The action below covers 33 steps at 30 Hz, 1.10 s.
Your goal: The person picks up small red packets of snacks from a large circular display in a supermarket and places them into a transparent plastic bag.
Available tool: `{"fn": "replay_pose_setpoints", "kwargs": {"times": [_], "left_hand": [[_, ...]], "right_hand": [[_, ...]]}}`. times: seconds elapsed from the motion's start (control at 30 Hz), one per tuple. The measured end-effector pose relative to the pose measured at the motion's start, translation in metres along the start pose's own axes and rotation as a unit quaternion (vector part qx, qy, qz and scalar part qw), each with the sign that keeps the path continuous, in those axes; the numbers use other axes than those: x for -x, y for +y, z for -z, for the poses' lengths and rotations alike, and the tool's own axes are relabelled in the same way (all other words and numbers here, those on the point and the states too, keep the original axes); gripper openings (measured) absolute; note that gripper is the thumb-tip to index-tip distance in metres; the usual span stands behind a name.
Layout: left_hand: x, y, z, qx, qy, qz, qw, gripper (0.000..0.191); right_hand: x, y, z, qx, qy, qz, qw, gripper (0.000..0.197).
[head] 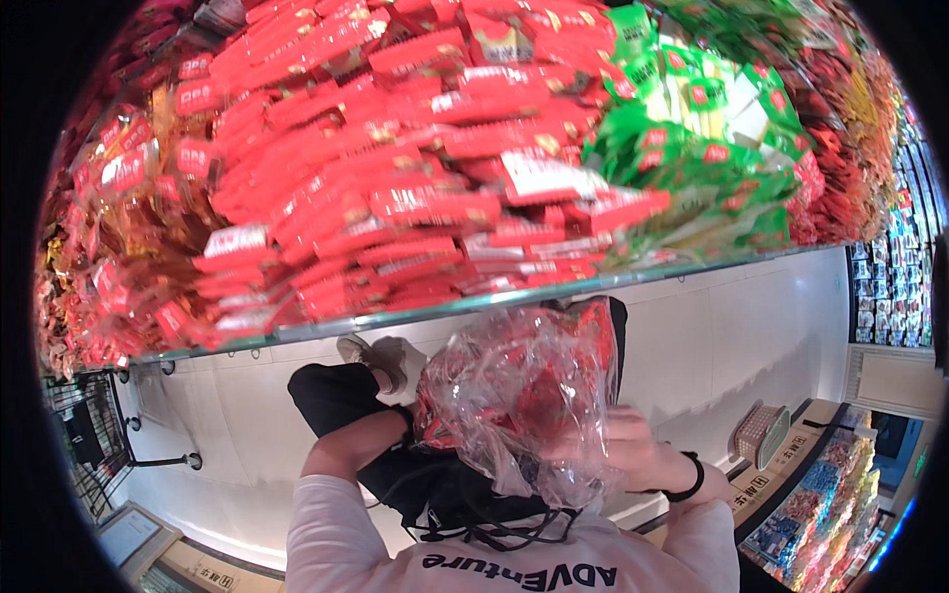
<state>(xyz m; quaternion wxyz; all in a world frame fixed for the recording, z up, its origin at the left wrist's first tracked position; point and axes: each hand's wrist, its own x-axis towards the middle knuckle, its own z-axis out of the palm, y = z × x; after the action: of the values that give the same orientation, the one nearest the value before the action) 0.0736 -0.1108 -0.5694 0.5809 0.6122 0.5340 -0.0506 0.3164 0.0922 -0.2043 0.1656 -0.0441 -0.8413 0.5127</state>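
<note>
A clear plastic bag [511,385] with red packets inside lies against my lap, below the edge of the display shelf. My right hand [619,445], with a black band at the wrist, grips the crinkled plastic near the bag's mouth. The left forearm reaches behind the bag, and the bag covers my left hand, so its fingers are hidden. Just beyond the bag, red snack packets [356,163] are heaped on the shelf, with green packets [689,156] to their right.
The shelf's glass edge [474,300] crosses in front of my knees. Orange-brown packets [126,185] fill the left side. A wire cart [85,437] stands at lower left. At lower right are a plastic basket [760,437] and a bin of colorful wrapped sweets [815,497].
</note>
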Motion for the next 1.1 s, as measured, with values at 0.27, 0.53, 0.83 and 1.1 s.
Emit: {"fn": "replay_pose_setpoints", "kwargs": {"times": [0.27,0.53,0.83,1.1], "left_hand": [[0.059,-0.002,0.058,0.139,0.124,-0.008,0.983,0.035],[0.155,0.112,0.047,0.700,0.199,-0.106,0.677,0.082],[0.189,0.128,0.000,0.658,0.326,-0.119,0.669,0.082],[0.198,0.141,-0.048,0.400,0.576,-0.093,0.707,0.061]], "right_hand": [[0.006,-0.007,-0.001,0.090,0.044,0.081,0.992,0.025],[0.015,-0.037,-0.012,0.157,0.136,0.135,0.969,0.029],[0.024,-0.084,-0.018,0.136,0.106,0.212,0.962,0.030],[0.024,-0.088,-0.028,0.117,0.011,0.293,0.949,0.032]]}}
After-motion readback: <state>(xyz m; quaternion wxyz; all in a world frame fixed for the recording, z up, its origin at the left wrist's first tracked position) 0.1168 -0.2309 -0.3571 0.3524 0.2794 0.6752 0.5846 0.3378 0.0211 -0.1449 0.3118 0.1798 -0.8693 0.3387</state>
